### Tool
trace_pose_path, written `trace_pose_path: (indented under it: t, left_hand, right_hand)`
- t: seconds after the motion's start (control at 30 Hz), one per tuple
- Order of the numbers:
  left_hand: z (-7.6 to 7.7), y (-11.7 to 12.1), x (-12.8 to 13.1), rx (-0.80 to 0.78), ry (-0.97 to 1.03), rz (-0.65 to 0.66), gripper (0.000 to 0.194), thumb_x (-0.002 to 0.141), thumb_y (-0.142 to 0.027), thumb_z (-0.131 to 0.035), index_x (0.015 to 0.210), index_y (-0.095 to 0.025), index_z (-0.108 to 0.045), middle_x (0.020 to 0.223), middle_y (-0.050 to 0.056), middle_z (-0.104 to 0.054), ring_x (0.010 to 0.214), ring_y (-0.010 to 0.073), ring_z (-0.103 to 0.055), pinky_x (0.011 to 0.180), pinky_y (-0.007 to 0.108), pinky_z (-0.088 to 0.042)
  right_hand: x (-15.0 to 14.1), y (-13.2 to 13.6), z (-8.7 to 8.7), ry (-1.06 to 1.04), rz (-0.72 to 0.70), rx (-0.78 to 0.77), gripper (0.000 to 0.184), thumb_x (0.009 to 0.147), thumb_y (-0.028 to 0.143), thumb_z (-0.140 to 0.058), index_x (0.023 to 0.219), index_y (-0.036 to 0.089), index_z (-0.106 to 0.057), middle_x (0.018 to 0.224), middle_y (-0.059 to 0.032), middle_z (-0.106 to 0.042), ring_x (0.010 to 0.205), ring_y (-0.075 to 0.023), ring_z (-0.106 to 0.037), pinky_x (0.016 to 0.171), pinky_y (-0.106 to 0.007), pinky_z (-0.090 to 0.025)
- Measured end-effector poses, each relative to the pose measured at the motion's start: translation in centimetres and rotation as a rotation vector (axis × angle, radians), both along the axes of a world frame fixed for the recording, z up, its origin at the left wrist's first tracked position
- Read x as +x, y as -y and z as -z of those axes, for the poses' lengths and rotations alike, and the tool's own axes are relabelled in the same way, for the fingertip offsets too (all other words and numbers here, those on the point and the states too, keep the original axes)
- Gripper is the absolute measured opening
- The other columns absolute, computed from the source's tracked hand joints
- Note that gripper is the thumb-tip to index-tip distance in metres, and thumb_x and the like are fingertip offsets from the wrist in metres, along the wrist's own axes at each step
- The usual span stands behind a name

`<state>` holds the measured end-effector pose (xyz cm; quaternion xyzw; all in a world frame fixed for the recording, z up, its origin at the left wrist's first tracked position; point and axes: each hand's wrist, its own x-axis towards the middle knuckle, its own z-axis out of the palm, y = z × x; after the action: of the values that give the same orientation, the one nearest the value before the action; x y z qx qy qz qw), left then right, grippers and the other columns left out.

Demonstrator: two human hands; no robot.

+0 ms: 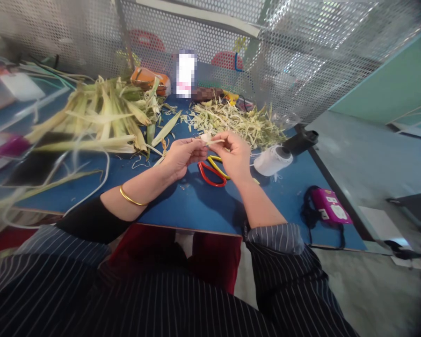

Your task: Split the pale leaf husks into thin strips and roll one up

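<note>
My left hand [185, 158] and my right hand [234, 153] meet above the blue table. Between their fingertips is a small pale piece of corn husk [206, 137], with a thin strip running along the right fingers. Both hands are closed in a pinch on it. Just below them lies a pair of scissors [213, 177] with one red and one yellow handle loop; its blades are hidden. To the right of my right hand a white thread spool [272, 161] lies on its side. Behind my hands spreads a heap of shredded husk scraps [231, 120].
A large pile of corn husks [103, 110] covers the back left, beside an orange packet [150, 78]. A dark cylinder [303, 141] lies beyond the spool. A purple box [331, 206] with a black cord sits near the right edge. Perforated metal mesh [210, 28] stands behind the table.
</note>
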<state>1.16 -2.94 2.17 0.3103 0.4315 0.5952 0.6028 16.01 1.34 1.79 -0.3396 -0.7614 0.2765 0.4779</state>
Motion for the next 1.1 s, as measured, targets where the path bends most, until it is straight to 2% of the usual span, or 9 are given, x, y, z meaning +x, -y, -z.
trace_pose_path:
  t: [0.1,0.2,0.53,0.73,0.97,1.1]
  left_hand:
    - [0.11,0.05,-0.01,-0.010,0.030,0.023,0.005,0.069,-0.015,-0.067,0.072,-0.011,-0.065,0.065,0.003,-0.065,0.061,0.0105,-0.063,0.070,0.027,-0.055]
    - [0.22,0.09,-0.06,-0.009,0.033,0.041,0.006,0.068,-0.013,-0.067,0.073,-0.010,-0.066,0.067,0.004,-0.067,0.062,0.0112,-0.064,0.071,0.027,-0.055]
    - [0.28,0.25,0.30,0.185,-0.207,-0.071,0.012,0.069,-0.023,-0.071,0.073,-0.013,-0.065,0.070,0.004,-0.070,0.064,0.0117,-0.064,0.070,0.026,-0.054]
    - [0.19,0.37,0.46,0.225,-0.283,-0.072,0.012,0.068,-0.022,-0.071,0.074,-0.012,-0.068,0.072,0.005,-0.070,0.066,0.0122,-0.065,0.071,0.026,-0.053]
    - [0.28,0.06,0.06,0.124,-0.175,-0.020,0.017,0.066,-0.025,-0.075,0.073,-0.012,-0.067,0.069,0.004,-0.069,0.060,0.0104,-0.063,0.067,0.025,-0.054]
    - [0.59,-0.21,-0.23,0.033,-0.056,0.006,0.018,0.066,-0.025,-0.076,0.073,-0.011,-0.067,0.069,0.004,-0.068,0.059,0.0091,-0.062,0.066,0.024,-0.054]
  right_hand:
    - [0.06,0.05,0.09,0.059,0.034,0.130,0.002,0.081,0.022,-0.062,0.080,0.023,-0.061,0.085,0.0009,-0.065,0.079,-0.0144,-0.060,0.077,-0.032,-0.049]
    - [0.17,-0.12,0.32,0.061,0.039,0.173,0.004,0.082,0.022,-0.062,0.078,0.023,-0.063,0.082,0.0015,-0.065,0.078,-0.0141,-0.061,0.076,-0.032,-0.048]
    - [-0.02,0.16,0.27,0.011,0.049,0.057,0.002,0.081,0.022,-0.062,0.079,0.022,-0.060,0.079,0.0022,-0.066,0.070,-0.0123,-0.061,0.071,-0.030,-0.049]
    - [-0.14,-0.04,0.24,-0.060,0.075,-0.052,0.016,0.076,0.027,-0.068,0.084,0.021,-0.055,0.077,0.0020,-0.061,0.068,-0.0114,-0.059,0.067,-0.029,-0.049]
    - [-0.20,-0.30,0.32,-0.132,0.025,-0.209,0.021,0.074,0.027,-0.068,0.086,0.022,-0.051,0.070,0.0035,-0.061,0.063,-0.0128,-0.061,0.063,-0.029,-0.050]
    - [-0.13,-0.08,-0.01,-0.092,0.038,-0.117,0.015,0.074,0.023,-0.068,0.082,0.021,-0.055,0.074,0.0028,-0.063,0.065,-0.0114,-0.059,0.067,-0.028,-0.049]
